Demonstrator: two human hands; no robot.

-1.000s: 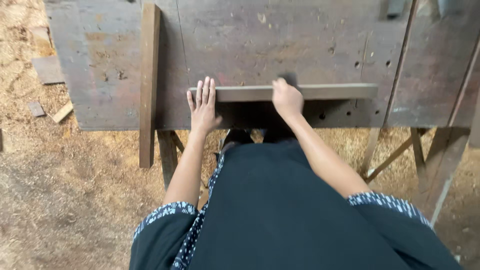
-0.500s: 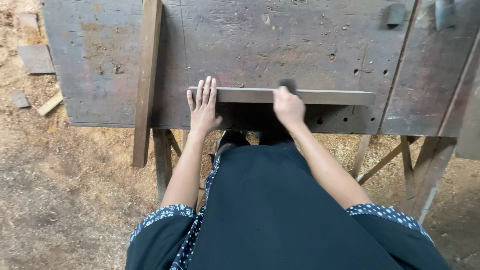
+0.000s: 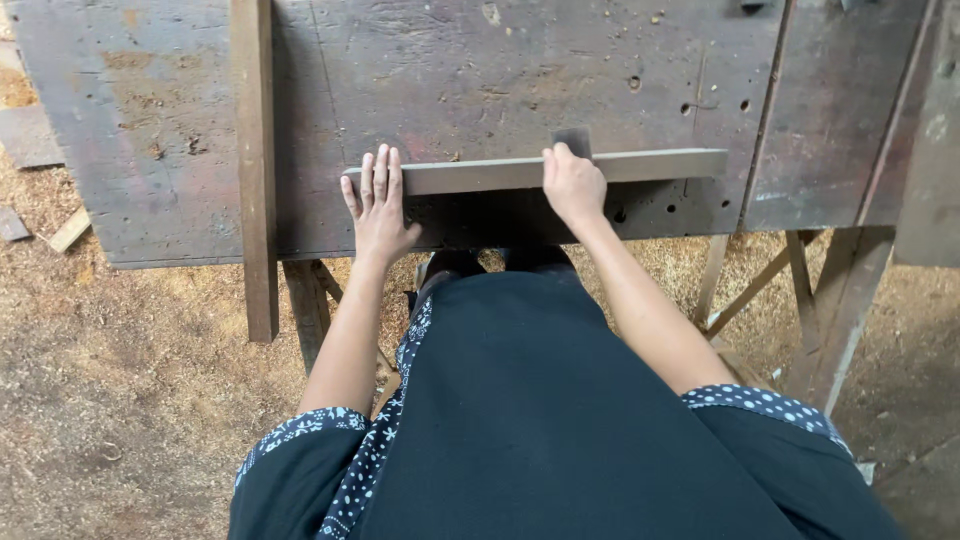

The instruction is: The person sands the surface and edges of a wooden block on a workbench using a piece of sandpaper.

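Since before, right hand point(image 3: 573, 185) slid its dark block point(image 3: 573, 141) along the strip point(image 3: 640, 165), closed on it. Left hand point(image 3: 380, 205) lies flat, open, pinning the strip's left end on the table point(image 3: 500, 60). Strip looks stiff, light; hold near ends.

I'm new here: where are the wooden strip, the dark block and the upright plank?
strip point(image 3: 480, 174), head view, its middle top face
block point(image 3: 573, 141), head view, part above the fingers
plank point(image 3: 256, 160), head view, mid-length
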